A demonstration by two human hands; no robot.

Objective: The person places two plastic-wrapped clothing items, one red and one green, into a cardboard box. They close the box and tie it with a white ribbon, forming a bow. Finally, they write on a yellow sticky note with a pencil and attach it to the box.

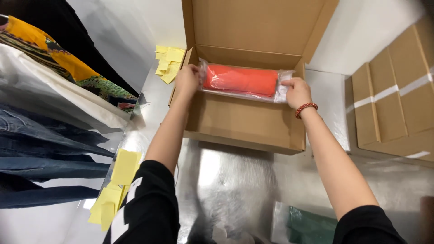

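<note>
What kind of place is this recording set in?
Likely a clothing packing or order-shipping station. Both hands hold a bagged orange garment inside an open cardboard box; folded jeans are stacked at the left, and taped cartons sit at the right.

Shiny metal table (pixel 235 180); white wall (pixel 135 27); hanging clothes (pixel 49 135) at left.

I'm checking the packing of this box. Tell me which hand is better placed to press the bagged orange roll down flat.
Probably the right hand: it lies over the end of the orange fabric roll in its clear plastic bag, while the left hand only grips the other end at the open brown cardboard box's wall.
</note>
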